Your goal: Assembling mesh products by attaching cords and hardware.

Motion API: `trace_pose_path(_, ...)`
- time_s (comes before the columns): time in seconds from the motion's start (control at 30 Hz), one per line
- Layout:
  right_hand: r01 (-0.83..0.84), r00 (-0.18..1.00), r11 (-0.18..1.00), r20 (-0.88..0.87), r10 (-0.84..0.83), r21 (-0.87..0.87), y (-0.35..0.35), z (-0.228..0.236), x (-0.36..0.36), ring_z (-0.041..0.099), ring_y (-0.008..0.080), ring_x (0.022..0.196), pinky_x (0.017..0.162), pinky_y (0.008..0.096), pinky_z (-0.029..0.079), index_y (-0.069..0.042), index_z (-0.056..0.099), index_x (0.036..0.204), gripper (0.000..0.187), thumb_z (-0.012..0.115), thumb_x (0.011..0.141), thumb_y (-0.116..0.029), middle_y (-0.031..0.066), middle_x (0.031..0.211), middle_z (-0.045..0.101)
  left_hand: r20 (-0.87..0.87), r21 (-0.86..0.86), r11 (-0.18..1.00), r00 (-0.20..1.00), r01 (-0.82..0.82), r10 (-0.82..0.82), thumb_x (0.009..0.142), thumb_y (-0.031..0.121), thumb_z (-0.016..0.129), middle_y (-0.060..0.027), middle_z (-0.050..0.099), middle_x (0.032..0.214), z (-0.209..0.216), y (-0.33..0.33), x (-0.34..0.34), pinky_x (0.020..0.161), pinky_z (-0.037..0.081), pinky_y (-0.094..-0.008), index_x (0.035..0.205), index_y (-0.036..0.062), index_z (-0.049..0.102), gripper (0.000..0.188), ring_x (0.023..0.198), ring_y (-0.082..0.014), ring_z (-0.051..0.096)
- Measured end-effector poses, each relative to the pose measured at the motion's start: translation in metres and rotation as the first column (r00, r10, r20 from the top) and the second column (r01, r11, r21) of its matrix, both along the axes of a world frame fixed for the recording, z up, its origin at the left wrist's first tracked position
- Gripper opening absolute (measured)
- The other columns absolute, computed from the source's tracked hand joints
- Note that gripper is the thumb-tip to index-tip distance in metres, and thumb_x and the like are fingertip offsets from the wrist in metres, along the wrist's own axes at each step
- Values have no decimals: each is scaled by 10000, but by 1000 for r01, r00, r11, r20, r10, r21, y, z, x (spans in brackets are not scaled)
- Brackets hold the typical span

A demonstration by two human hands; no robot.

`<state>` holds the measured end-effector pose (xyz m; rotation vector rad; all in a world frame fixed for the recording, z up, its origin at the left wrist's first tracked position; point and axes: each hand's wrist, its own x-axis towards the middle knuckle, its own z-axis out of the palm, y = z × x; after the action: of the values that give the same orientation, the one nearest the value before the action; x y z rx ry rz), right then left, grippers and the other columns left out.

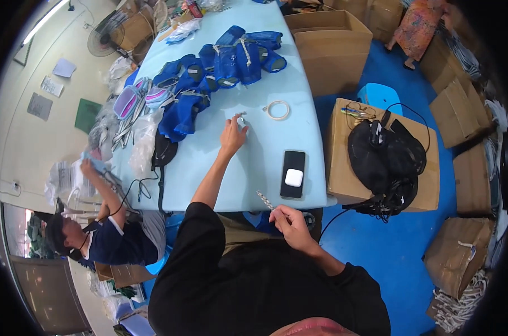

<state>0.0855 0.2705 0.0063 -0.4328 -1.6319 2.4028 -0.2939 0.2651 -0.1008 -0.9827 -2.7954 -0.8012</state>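
Note:
My left hand (233,136) reaches out over the pale blue table cover, its fingertips closed at a small silvery metal piece (242,115). My right hand (290,224) is at the table's near edge, thumb and fingers pinching a short grey-and-white braided cord (263,197) that points up and left. A pale ring-shaped coil (277,110) lies right of my left hand. Beyond it, several blue mesh bags (231,61) with dark contents sit in a heap. A black phone (292,190) with a white case (294,177) on top lies ahead of my right hand.
At the left, a co-worker (117,241) reaches toward light-coloured goods. Pink-and-blue pouches (132,101) and a black cap (164,151) lie along the table's left side. A carton (335,162) holding a black bag (383,157) stands to the right. Another person (421,28) is at the far right.

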Motion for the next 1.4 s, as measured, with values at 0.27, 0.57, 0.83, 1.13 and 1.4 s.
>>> trace_pose_path(0.27, 55, 998, 998, 38, -57, 41, -13, 3, -4, 379, 20, 598, 555, 222, 291, -4, 679, 1073, 274, 502, 1117, -208, -54, 650, 451, 24, 46, 998, 999, -30, 29, 926, 327, 753, -133, 640, 1164, -18, 9, -3, 786, 560, -485, 1173, 139, 653, 327, 952, -371, 696)
trace_pose_path(0.57, 117, 985, 993, 126, -119, 26, -19, 1, -21, 360, 15, 589, 552, 215, 258, -25, 681, 1095, 267, 501, 1117, -221, -65, 640, 445, 49, 113, 989, 994, 95, -101, 917, 294, 760, -132, 647, 1199, -20, 3, -11, 800, 559, -477, 1199, 136, 716, 327, 950, -372, 701)
trace_pose_path(0.83, 123, 979, 992, 163, -126, 26, -22, 7, -35, 353, 9, 578, 535, 211, 246, -16, 695, 1082, 275, 506, 1113, -214, -77, 629, 429, 80, 226, 965, 985, 134, -155, 967, 202, 705, -101, 725, 1064, -28, -14, 7, 759, 564, -413, 1217, 72, 721, 282, 874, -275, 720)
trace_pose_path(1.13, 157, 976, 987, 157, -151, -28, -13, 4, -44, 316, 10, 575, 520, 227, 221, 1, 719, 1092, 256, 558, 1097, -199, -96, 635, 391, 624, 697, 716, 518, -30, -585, 1042, 78, 593, -44, 670, 930, 53, -123, 160, 694, 493, -256, 1302, -57, 651, 299, 754, -103, 598)
trace_pose_path(1.4, 87, 992, 991, 104, -76, -104, -17, -9, -39, 338, 18, 588, 533, 220, 248, -18, 687, 1042, 248, 543, 1103, -211, -86, 661, 424, 635, 730, 672, 490, -128, -597, 1053, 93, 592, -31, 654, 916, 59, -149, 213, 674, 471, -237, 1276, -69, 657, 283, 747, -92, 585)
